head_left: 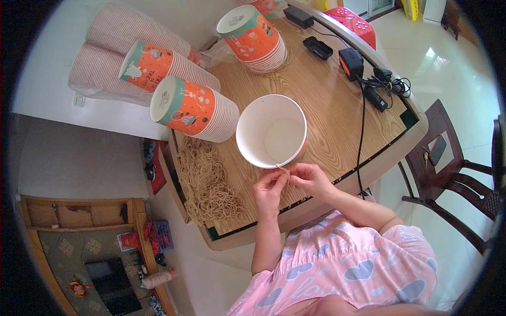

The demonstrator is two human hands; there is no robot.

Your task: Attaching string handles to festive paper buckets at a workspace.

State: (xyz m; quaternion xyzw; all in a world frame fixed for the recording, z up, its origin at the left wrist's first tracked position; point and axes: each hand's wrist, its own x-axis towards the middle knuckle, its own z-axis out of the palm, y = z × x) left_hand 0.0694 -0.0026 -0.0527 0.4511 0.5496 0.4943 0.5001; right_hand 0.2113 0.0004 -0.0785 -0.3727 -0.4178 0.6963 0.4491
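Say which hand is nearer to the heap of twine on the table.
Left: the left hand is right of the twine heap; the right hand is farther right.

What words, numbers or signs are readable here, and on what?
Leftmost orange-banded bucket stack: dark lettering, legible; wording not copied here.
Pink heart-patterned garment: pale script lettering; also not copied.
Front stack's white base: small print, unreadable.
Back stack's white base: small print, unreadable.
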